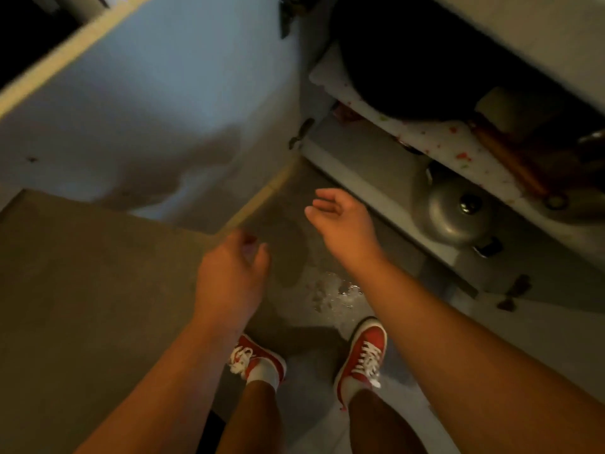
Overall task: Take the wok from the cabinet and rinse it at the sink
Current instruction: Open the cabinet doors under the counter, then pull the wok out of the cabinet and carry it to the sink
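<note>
A big black wok (409, 60) sits on the upper shelf of the open low cabinet at the top right, resting on a speckled white liner (435, 139). My right hand (340, 221) hangs open below and left of that shelf, fingers spread, touching nothing. My left hand (232, 273) hovers over the floor further left, fingers loosely curled and apart, holding nothing. The wok's handle is not clear in the dark. The sink is out of view.
The cabinet door (147, 109) stands swung open to the left. A metal pot lid (458, 214) lies on the lower shelf; a wooden-handled tool (504, 155) lies beside the wok. A wet patch (337, 290) shines on the floor near my red shoes (363, 352).
</note>
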The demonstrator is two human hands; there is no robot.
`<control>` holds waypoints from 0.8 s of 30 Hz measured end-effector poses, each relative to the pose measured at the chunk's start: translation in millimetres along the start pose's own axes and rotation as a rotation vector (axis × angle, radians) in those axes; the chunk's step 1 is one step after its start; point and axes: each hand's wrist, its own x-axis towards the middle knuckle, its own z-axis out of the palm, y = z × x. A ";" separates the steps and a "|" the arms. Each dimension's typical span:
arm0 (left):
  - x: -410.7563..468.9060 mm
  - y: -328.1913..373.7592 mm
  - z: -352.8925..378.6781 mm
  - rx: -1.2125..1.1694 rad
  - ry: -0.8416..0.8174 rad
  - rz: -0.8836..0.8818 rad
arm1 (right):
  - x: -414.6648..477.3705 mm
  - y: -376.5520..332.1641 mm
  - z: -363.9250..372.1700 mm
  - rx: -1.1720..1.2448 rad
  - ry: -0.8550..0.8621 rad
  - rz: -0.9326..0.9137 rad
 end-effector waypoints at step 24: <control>53.4 234.8 216.9 -0.669 -0.595 -0.223 | 18.5 26.7 -262.5 -0.641 0.410 -0.152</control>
